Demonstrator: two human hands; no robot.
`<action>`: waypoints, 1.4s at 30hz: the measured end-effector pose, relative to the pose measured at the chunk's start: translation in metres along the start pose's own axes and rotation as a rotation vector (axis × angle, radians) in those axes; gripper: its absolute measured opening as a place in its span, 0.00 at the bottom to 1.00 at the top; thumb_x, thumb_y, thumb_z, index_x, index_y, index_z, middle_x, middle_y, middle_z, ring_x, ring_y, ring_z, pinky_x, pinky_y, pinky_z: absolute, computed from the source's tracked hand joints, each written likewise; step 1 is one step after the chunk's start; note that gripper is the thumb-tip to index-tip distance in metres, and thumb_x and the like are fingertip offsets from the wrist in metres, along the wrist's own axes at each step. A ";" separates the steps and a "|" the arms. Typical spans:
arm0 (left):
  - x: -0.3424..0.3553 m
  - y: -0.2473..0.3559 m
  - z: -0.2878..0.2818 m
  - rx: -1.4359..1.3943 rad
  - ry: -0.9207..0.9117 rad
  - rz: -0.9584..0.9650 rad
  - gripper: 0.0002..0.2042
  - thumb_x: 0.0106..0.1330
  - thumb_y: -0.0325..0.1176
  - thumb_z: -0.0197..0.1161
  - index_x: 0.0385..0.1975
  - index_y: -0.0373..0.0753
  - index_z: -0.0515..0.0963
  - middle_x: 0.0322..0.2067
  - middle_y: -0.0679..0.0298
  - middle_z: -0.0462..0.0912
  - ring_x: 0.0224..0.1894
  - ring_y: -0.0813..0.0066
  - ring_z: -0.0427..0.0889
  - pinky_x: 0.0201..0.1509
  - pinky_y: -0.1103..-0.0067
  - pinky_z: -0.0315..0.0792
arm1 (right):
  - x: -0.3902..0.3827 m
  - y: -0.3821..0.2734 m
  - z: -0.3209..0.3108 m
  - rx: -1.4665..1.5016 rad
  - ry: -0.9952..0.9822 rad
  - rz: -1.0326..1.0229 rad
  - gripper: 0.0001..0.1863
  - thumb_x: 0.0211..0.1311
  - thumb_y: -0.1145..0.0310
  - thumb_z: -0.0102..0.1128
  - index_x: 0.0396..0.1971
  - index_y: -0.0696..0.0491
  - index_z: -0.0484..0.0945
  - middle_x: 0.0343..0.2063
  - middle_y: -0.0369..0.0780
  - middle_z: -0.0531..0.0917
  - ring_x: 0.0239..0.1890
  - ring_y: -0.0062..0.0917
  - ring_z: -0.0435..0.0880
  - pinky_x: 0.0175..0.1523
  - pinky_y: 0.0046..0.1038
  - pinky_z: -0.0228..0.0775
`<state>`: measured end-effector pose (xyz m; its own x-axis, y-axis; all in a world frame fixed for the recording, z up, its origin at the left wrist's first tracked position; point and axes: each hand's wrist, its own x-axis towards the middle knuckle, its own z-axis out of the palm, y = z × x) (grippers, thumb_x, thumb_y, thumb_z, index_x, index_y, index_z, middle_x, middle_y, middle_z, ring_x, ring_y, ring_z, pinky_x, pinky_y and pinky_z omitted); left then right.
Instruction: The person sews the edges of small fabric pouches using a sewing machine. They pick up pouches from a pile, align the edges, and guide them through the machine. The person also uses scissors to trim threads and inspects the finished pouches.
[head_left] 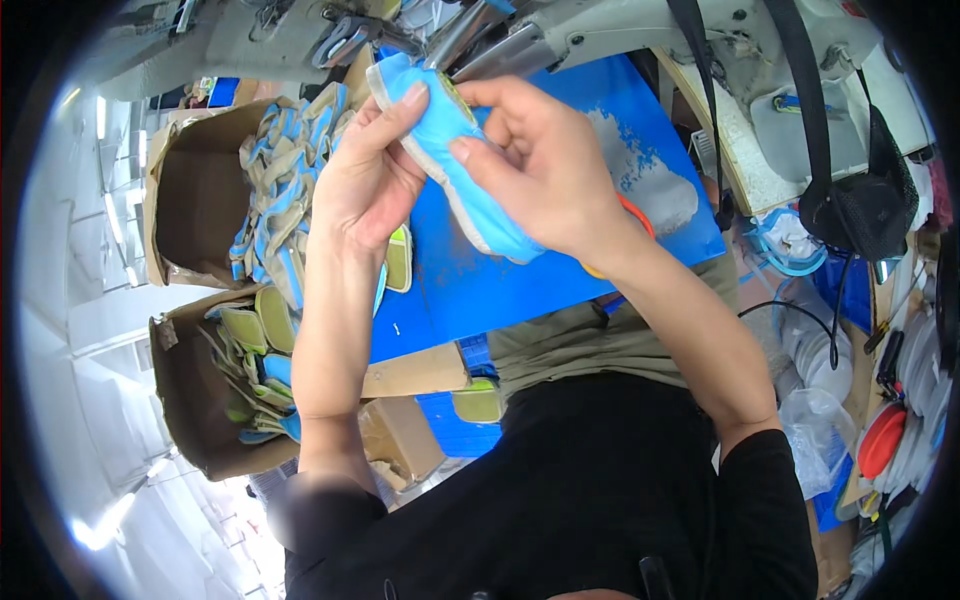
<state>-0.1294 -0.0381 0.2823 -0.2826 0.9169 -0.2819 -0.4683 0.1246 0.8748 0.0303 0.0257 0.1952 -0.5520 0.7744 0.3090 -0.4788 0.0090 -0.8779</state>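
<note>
A light-blue fabric piece (460, 210) with pale grey edging and a glimpse of yellow-green on its far side hangs between my hands, just below the sewing machine's metal working end (470, 50). My left hand (365, 170) pinches the upper part, thumb on the blue face. My right hand (540, 170) grips the other side, thumb pressed on the blue face and fingers curled behind. Behind my right wrist an orange looped object (638, 215) is partly hidden. A green padded piece (397, 265) lies behind my left forearm on the blue tabletop (460, 300).
A cardboard box (195, 200) beside a heap of blue-and-beige strips (280, 175) stands left, above another box (200, 400) of green and blue pieces. Black straps and a pouch (855, 215) hang at right, near thread cones and a red disc (880, 440). A grey machine body (610, 30) spans the top.
</note>
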 end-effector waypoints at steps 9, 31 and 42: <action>-0.010 -0.015 0.014 0.342 0.158 0.214 0.22 0.64 0.29 0.75 0.55 0.38 0.73 0.43 0.63 0.85 0.43 0.75 0.87 0.49 0.77 0.81 | 0.000 -0.004 -0.003 0.083 -0.055 0.071 0.17 0.66 0.75 0.66 0.54 0.59 0.79 0.21 0.30 0.77 0.21 0.10 0.72 0.25 0.19 0.62; 0.008 -0.002 0.019 0.292 0.162 0.195 0.24 0.60 0.29 0.76 0.54 0.35 0.73 0.43 0.61 0.84 0.42 0.72 0.87 0.43 0.74 0.83 | 0.010 -0.027 -0.005 0.187 -0.057 0.225 0.13 0.72 0.69 0.64 0.51 0.60 0.79 0.31 0.33 0.85 0.30 0.11 0.81 0.35 0.17 0.72; 0.011 -0.003 0.012 0.237 0.102 0.184 0.22 0.60 0.25 0.75 0.52 0.33 0.75 0.40 0.60 0.85 0.39 0.70 0.88 0.47 0.72 0.85 | 0.054 -0.064 -0.081 -0.132 0.228 -0.229 0.17 0.75 0.57 0.63 0.33 0.57 0.83 0.22 0.32 0.82 0.25 0.12 0.77 0.31 0.16 0.65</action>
<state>-0.1217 -0.0236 0.2815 -0.4325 0.8911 -0.1377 -0.1965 0.0559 0.9789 0.0868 0.1183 0.2385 -0.2665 0.8642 0.4268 -0.4724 0.2689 -0.8394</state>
